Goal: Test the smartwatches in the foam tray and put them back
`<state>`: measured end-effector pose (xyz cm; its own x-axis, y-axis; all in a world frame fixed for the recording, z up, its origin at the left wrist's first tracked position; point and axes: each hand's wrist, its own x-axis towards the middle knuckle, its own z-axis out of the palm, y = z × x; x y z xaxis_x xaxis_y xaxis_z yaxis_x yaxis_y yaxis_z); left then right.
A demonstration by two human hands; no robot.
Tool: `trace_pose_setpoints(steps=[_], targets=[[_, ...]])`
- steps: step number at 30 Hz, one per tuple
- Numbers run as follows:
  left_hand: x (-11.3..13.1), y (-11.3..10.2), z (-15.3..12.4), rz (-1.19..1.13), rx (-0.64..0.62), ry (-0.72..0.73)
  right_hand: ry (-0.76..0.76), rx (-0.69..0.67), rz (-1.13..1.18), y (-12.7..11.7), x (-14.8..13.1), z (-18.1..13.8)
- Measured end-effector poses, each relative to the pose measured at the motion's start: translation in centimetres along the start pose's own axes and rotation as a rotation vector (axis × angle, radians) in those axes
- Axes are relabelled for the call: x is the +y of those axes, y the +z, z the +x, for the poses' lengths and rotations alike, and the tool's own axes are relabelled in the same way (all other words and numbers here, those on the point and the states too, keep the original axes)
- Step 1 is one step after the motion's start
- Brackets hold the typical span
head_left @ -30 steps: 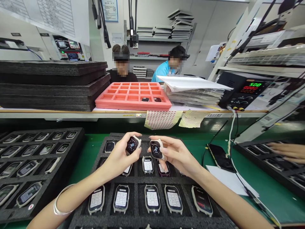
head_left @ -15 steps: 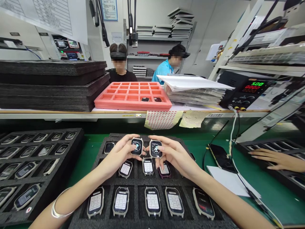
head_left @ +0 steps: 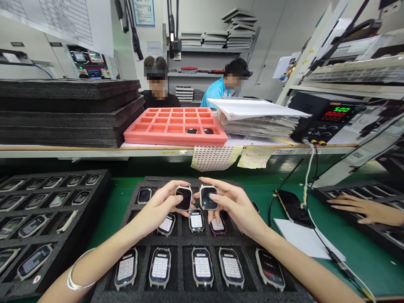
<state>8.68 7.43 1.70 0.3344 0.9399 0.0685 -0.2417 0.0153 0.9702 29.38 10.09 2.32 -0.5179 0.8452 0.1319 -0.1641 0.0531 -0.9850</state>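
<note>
My left hand (head_left: 167,198) grips a smartwatch (head_left: 184,198) by its edges, the thumb resting on its dark screen. Beside it, my right hand (head_left: 225,198) holds a second smartwatch (head_left: 206,198), thumb on the right of its screen, which also looks dark. Both watch bodies are silver, without straps, and are held upright just above a black foam tray (head_left: 181,269). Several watches lie in the tray's pockets, many with white grid screens, such as the front watch (head_left: 202,266). A purple-framed watch (head_left: 218,226) sits under my right fingers, partly hidden.
Another foam tray of watches (head_left: 57,229) stands at left. Ahead, a shelf carries stacked black foam (head_left: 69,113), a pink tray (head_left: 176,136) and a power supply (head_left: 328,120). At right are a phone (head_left: 293,206), cables and another person's hand (head_left: 362,208). Two people sit beyond.
Both held watches showed lit clock-like faces earlier; now their screens are dark. The hands have shifted very slightly, still holding the same watches.
</note>
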Motion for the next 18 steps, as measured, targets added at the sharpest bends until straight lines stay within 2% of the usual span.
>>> trace_pose_setpoints(steps=[7,12,18], targets=[[-0.44,-0.22,0.06,0.282,0.060,0.055,-0.002,-0.098,0.067,0.23,-0.25,0.16],[-0.28,-0.34,-0.33,0.477,0.034,0.109,0.027,-0.140,0.059,-0.27,0.10,0.32],[0.00,-0.14,-0.44,0.489,0.088,0.142,-0.002,-0.175,0.079,-0.21,0.12,0.27]])
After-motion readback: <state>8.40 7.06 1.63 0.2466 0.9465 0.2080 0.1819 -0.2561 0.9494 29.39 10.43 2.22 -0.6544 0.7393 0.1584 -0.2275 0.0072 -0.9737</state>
